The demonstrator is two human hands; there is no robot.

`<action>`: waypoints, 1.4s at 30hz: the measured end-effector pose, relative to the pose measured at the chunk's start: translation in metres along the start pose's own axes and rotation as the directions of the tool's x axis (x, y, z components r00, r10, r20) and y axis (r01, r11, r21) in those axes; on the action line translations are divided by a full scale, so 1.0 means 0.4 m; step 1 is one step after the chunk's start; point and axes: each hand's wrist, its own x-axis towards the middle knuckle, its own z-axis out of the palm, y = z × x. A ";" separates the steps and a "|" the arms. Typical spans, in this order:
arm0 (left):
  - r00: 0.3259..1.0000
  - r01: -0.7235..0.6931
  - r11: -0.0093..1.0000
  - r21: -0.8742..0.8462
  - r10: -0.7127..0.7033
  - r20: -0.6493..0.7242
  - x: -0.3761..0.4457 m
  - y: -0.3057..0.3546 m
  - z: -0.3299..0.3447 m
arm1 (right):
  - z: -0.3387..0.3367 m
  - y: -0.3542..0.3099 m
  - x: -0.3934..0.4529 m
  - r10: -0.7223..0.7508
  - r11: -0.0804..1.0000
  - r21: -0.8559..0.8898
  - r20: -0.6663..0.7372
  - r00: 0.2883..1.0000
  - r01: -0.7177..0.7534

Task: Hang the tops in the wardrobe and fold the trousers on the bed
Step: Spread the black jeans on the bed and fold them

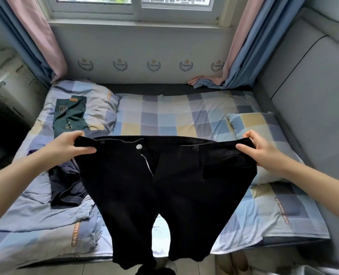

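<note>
Head view: a pair of black trousers [164,185] is held up in the air in front of the bed [174,120], front side facing the camera, waistband spread wide and roughly level. The left hand [69,145] pinches the left end of the waistband, thumb on the near face and fingers curled over the top edge. The right hand [257,147] grips the right end in the same manner, fingers wrapped behind the cloth. Both hands are well apart, with the waistband taut between them. The fly is open; a white button [139,146] sits at the waist and a silver zip [147,164] runs down below it. The two legs hang down past the near edge of the mattress, their hems reaching the floor area at the bottom of the frame. On the bed, a checked sheet covers the mattress. A folded dark green garment [70,116] lies on the left pillow [89,108]. A rumpled dark navy garment [67,185] lies on the sheet just left of the hanging trousers, partly hidden behind them. A second checked pillow [259,126] lies at the right side, behind the right hand. Pink and blue curtains [242,46] hang at both sides of the window [135,4] beyond the bed.
</note>
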 end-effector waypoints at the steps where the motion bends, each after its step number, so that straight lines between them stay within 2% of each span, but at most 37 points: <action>1: 1.000 0.006 1.000 -0.029 -0.006 0.020 0.016 0.001 -0.009 | 0.003 -0.010 0.020 0.017 0.999 0.046 0.012 1.000 -0.018; 4: 0.999 0.022 0.976 -0.216 -0.015 0.035 0.086 0.037 -0.047 | -0.006 -0.066 0.102 0.008 0.956 0.294 -0.034 0.999 0.002; 7: 1.000 -0.019 0.924 -0.382 0.011 -0.023 0.268 0.085 -0.126 | -0.028 -0.173 0.310 0.001 0.933 0.350 -0.228 0.974 0.080; 9: 0.986 -0.089 0.923 -0.374 0.029 -0.163 0.458 0.103 -0.174 | -0.041 -0.228 0.516 0.009 0.953 0.280 -0.398 0.917 0.112; 11: 0.933 -0.175 0.918 -0.356 0.040 -0.357 0.705 0.102 -0.198 | -0.075 -0.239 0.759 0.020 0.972 0.210 -0.531 0.847 0.109; 12: 0.909 -0.171 0.932 -0.320 0.023 -0.417 0.824 0.088 -0.185 | -0.078 -0.222 0.867 0.054 0.986 0.156 -0.594 0.803 0.049; 14: 0.906 -0.112 0.962 -0.251 -0.005 -0.424 1.015 0.032 -0.105 | -0.057 -0.148 1.031 0.097 0.993 0.023 -0.695 0.713 -0.112; 15: 0.921 -0.068 0.968 -0.240 -0.031 -0.387 1.088 -0.026 -0.037 | -0.017 -0.093 1.088 0.105 0.985 -0.027 -0.703 0.704 -0.173; 17: 0.959 0.050 0.982 -0.182 -0.098 -0.264 1.181 -0.193 0.165 | 0.123 0.065 1.169 0.137 0.965 -0.096 -0.612 0.779 -0.245; 19: 0.978 0.167 0.981 -0.095 -0.177 -0.110 1.169 -0.357 0.372 | 0.279 0.244 1.185 0.217 0.937 -0.149 -0.463 0.859 -0.317; 21: 0.963 0.268 0.963 -0.027 -0.269 -0.013 1.094 -0.513 0.553 | 0.428 0.439 1.170 0.283 0.907 -0.186 -0.394 0.874 -0.377; 24: 0.915 0.390 0.920 0.048 -0.393 0.090 0.961 -0.714 0.756 | 0.614 0.674 1.111 0.467 0.850 -0.120 -0.278 0.839 -0.512; 27: 0.857 0.490 0.867 0.092 -0.499 0.131 0.827 -0.873 0.886 | 0.749 0.835 1.025 0.578 0.797 -0.100 -0.159 0.800 -0.596; 29: 0.813 0.563 0.818 0.114 -0.574 0.104 0.739 -0.951 0.949 | 0.823 0.932 0.963 0.625 0.764 -0.117 -0.112 0.773 -0.635; 33: 0.761 0.647 0.748 0.146 -0.646 -0.061 0.583 -1.027 1.021 | 0.936 1.064 0.830 0.736 0.673 -0.043 -0.054 0.675 -0.738; 34: 0.763 0.645 0.740 0.191 -0.638 -0.102 0.544 -1.034 1.035 | 0.958 1.092 0.795 0.764 0.643 -0.019 -0.042 0.643 -0.765; 36: 0.829 0.549 0.748 0.373 -0.543 -0.130 0.471 -1.045 1.071 | 0.988 1.149 0.723 0.797 0.604 0.015 -0.011 0.604 -0.797; 39: 0.955 0.247 0.799 0.549 -0.296 0.000 0.376 -1.025 1.144 | 1.014 1.234 0.620 0.819 0.573 -0.066 0.055 0.571 -0.817; 41: 0.984 0.063 0.809 0.584 -0.150 0.101 0.321 -0.996 1.212 | 1.019 1.262 0.557 0.831 0.555 -0.114 0.113 0.545 -0.824; 42: 0.975 0.053 0.807 0.588 -0.170 0.145 0.307 -0.972 1.242 | 1.017 1.240 0.533 0.833 0.551 -0.101 0.137 0.537 -0.829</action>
